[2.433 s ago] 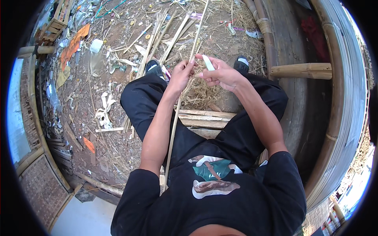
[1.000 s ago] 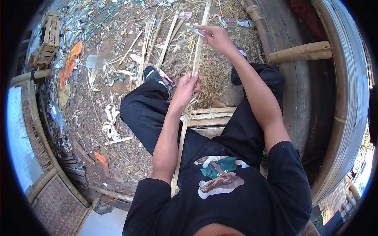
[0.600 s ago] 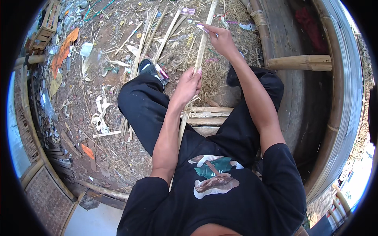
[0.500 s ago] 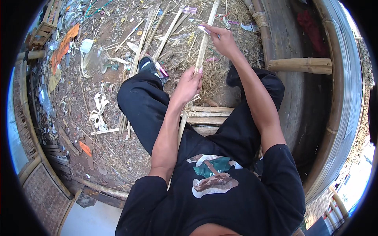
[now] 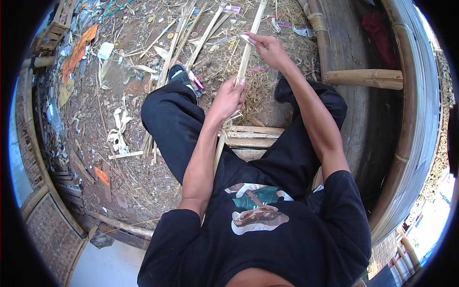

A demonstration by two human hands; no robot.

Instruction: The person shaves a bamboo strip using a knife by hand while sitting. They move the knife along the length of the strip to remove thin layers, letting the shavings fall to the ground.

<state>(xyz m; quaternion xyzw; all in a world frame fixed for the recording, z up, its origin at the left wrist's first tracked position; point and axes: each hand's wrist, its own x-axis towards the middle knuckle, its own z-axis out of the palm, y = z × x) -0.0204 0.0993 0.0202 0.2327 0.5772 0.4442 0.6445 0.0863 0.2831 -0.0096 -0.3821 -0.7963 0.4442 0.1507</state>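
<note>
A long pale bamboo strip (image 5: pixel 246 60) slants from the top of the view down between my knees and on past my left forearm. Around its middle, my left hand (image 5: pixel 228 99) is closed, thumb along the strip. Farther up, my right hand (image 5: pixel 268 50) is closed in a pinch on a thin, bright blade (image 5: pixel 246 38) lying across the strip. Its handle is hidden in the fingers. Below my left hand, thin shavings (image 5: pixel 233 118) cling near the strip, above a low stack of split wood pieces (image 5: pixel 253 136) between my legs.
Several bamboo strips (image 5: pixel 205 36) lie on the ground ahead, near my left shoe (image 5: pixel 179 76). Dry shavings (image 5: pixel 260 95) and scattered litter cover the earth. A bamboo frame with a crossbar (image 5: pixel 366 79) stands at the right, and a wooden crate (image 5: pixel 53 36) at the far left.
My left hand has shifted slightly up along the strip. My right hand and the blade have moved slightly down and toward me. The whole view has tilted a little.
</note>
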